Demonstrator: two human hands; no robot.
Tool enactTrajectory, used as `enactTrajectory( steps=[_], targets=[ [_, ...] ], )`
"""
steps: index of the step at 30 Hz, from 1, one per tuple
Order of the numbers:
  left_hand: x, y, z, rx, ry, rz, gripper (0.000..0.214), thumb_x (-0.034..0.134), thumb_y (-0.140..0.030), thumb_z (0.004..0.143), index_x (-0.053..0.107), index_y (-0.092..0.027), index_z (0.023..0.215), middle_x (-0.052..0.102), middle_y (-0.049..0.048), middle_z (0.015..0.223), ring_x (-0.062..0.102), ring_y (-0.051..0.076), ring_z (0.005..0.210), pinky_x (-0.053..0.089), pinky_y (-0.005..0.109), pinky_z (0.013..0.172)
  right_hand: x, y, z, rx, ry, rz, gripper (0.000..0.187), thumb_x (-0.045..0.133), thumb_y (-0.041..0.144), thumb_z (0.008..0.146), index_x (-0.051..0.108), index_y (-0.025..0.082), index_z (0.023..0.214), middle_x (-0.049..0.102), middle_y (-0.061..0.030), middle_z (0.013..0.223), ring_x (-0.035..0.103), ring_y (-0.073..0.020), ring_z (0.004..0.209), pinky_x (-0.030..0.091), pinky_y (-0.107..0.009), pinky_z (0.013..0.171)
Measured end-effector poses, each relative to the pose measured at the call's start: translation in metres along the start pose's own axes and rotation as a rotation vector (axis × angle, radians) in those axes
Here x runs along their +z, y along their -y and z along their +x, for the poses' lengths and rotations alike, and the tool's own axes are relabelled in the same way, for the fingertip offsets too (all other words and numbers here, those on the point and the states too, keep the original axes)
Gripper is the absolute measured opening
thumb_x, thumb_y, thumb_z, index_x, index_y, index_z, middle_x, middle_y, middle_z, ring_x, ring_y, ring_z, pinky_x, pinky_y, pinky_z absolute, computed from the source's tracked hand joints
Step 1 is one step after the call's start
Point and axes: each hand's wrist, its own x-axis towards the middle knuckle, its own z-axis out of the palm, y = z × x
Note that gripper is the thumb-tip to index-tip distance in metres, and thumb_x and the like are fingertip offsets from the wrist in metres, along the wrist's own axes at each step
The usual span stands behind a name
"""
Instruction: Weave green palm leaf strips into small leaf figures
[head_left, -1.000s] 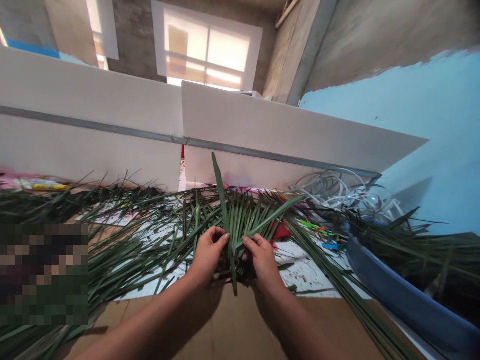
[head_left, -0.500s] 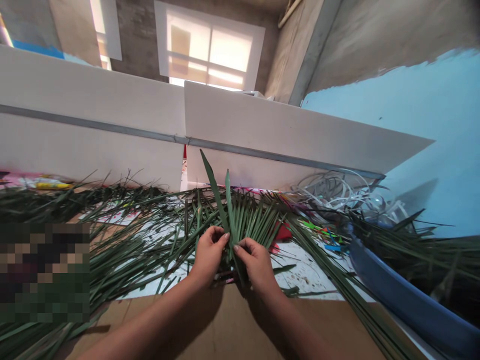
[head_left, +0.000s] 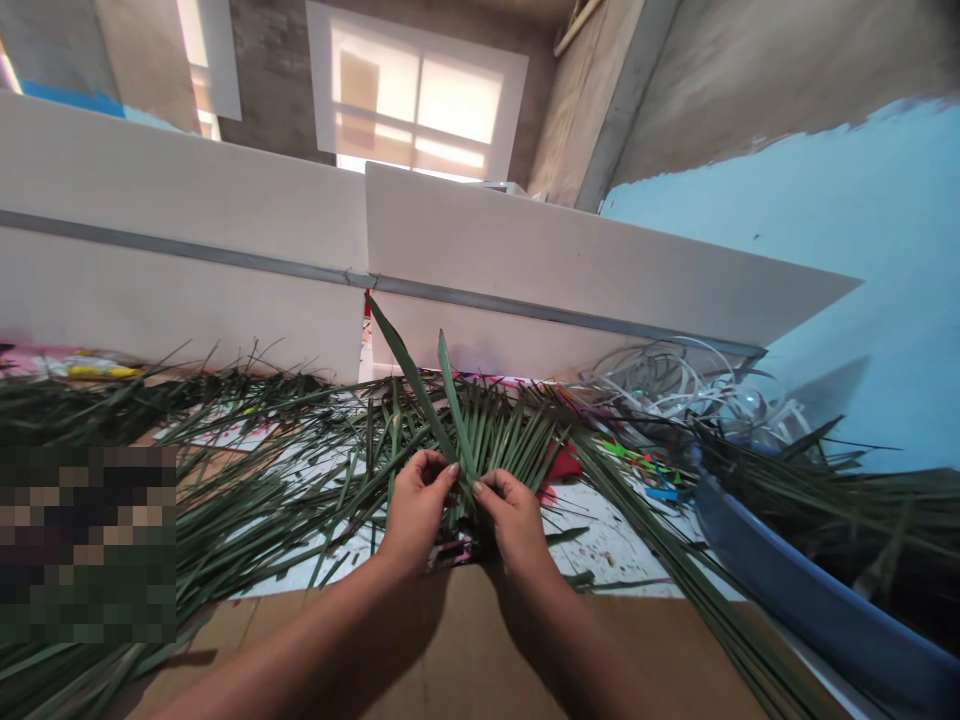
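Two long green leaf strips (head_left: 412,375) rise from between my hands and lean to the left, their pointed tips up in front of the white panels. My left hand (head_left: 420,505) pinches the strips at their lower part with thumb and forefinger. Close beside it, my right hand (head_left: 514,510) also has thumb and forefinger pinched on the strips; its other fingers are curled. The lower ends of the strips are hidden by my hands. Just behind lies a fanned bundle of green leaf strips (head_left: 517,435) on the white table surface.
Heaps of long leaf strips (head_left: 255,510) cover the left side. At the right stands a blue tub (head_left: 780,575) filled with leaves, with curled white strapping (head_left: 675,385) behind it. Brown cardboard (head_left: 630,650) lies along the front edge. White panels (head_left: 585,250) close off the back.
The upper ends of the leaf strips have swung to the left. My right hand has shifted slightly; my left hand stays nearly in place.
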Motion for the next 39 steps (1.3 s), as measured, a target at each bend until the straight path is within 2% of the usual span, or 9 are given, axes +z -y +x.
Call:
enactTrajectory(
  steps=[5, 10, 17, 22, 25, 27, 31, 34, 39],
  targets=[
    [0.001, -0.003, -0.001, 0.012, -0.014, -0.014, 0.029, 0.076, -0.042, 0.065, 0.058, -0.020, 0.071, 0.056, -0.0043, 0.064, 0.052, 0.014, 0.062, 0.044, 0.024, 0.055, -0.001, 0.000, 0.003, 0.007, -0.072, 0.044, 0.026, 0.066, 0.044, 0.075, 0.058, 0.022, 0.063, 0.052, 0.0040, 0.059, 0.043, -0.0163, 0.061, 0.032, -0.028, 0.059],
    [0.000, -0.015, 0.000, 0.025, -0.008, -0.026, 0.034, 0.075, -0.047, 0.068, 0.057, -0.020, 0.076, 0.056, -0.0041, 0.067, 0.054, 0.015, 0.062, 0.048, 0.026, 0.056, -0.019, -0.007, 0.020, 0.026, -0.182, 0.084, 0.028, 0.075, 0.047, 0.068, 0.063, 0.021, 0.063, 0.057, 0.0031, 0.058, 0.047, -0.0165, 0.059, 0.034, -0.028, 0.059],
    [-0.030, -0.018, 0.034, 0.045, -0.122, 0.094, 0.037, 0.071, -0.051, 0.069, 0.060, -0.020, 0.086, 0.058, -0.0046, 0.069, 0.055, 0.015, 0.061, 0.045, 0.026, 0.056, -0.043, -0.006, 0.036, 0.083, -0.260, 0.226, 0.037, 0.082, 0.052, 0.064, 0.064, 0.020, 0.068, 0.060, 0.0033, 0.058, 0.044, -0.0126, 0.051, 0.031, -0.026, 0.051],
    [-0.046, -0.005, 0.052, 0.027, -0.042, 0.249, 0.017, 0.075, -0.031, 0.063, 0.067, -0.020, 0.073, 0.069, 0.0023, 0.071, 0.065, 0.024, 0.075, 0.051, 0.034, 0.072, -0.033, 0.004, 0.028, 0.159, -0.123, 0.383, 0.043, 0.088, 0.051, 0.058, 0.067, 0.018, 0.074, 0.068, 0.0002, 0.065, 0.043, -0.0086, 0.047, 0.030, -0.022, 0.046],
    [-0.040, -0.006, 0.047, 0.049, 0.024, 0.282, 0.023, 0.074, -0.023, 0.064, 0.074, -0.019, 0.087, 0.077, 0.0080, 0.095, 0.068, 0.029, 0.099, 0.049, 0.039, 0.092, -0.021, 0.008, 0.018, 0.230, -0.003, 0.483, 0.045, 0.091, 0.050, 0.057, 0.066, 0.018, 0.076, 0.069, 0.0004, 0.066, 0.043, -0.0065, 0.044, 0.031, -0.019, 0.044],
    [-0.032, -0.011, 0.037, 0.049, 0.096, 0.273, 0.025, 0.071, -0.027, 0.071, 0.076, -0.019, 0.094, 0.078, 0.0094, 0.105, 0.067, 0.028, 0.107, 0.047, 0.038, 0.099, -0.013, 0.010, 0.011, 0.268, 0.077, 0.545, 0.045, 0.092, 0.049, 0.059, 0.067, 0.018, 0.079, 0.069, 0.0011, 0.066, 0.044, -0.0056, 0.044, 0.033, -0.017, 0.045],
    [-0.016, -0.021, 0.018, -0.043, 0.248, 0.183, 0.031, 0.067, -0.043, 0.080, 0.078, -0.018, 0.094, 0.079, 0.0077, 0.098, 0.069, 0.027, 0.096, 0.050, 0.036, 0.089, 0.000, 0.011, -0.001, 0.313, 0.212, 0.637, 0.042, 0.091, 0.047, 0.065, 0.067, 0.018, 0.082, 0.066, 0.0032, 0.062, 0.043, -0.0053, 0.042, 0.038, -0.018, 0.045],
    [-0.012, -0.022, 0.013, -0.141, 0.248, 0.053, 0.032, 0.076, -0.045, 0.072, 0.075, -0.017, 0.087, 0.076, 0.0040, 0.086, 0.065, 0.022, 0.085, 0.048, 0.032, 0.081, 0.006, 0.007, -0.006, 0.336, 0.262, 0.670, 0.039, 0.091, 0.046, 0.067, 0.066, 0.019, 0.082, 0.062, 0.0052, 0.057, 0.043, -0.0061, 0.040, 0.039, -0.018, 0.042],
    [-0.017, -0.018, 0.018, -0.169, 0.219, 0.006, 0.035, 0.081, -0.047, 0.064, 0.071, -0.016, 0.078, 0.065, -0.0005, 0.070, 0.054, 0.016, 0.068, 0.041, 0.028, 0.067, 0.007, 0.001, -0.007, 0.361, 0.309, 0.691, 0.038, 0.090, 0.044, 0.070, 0.065, 0.020, 0.086, 0.061, 0.0060, 0.056, 0.044, -0.0070, 0.039, 0.043, -0.019, 0.040]
  ],
)
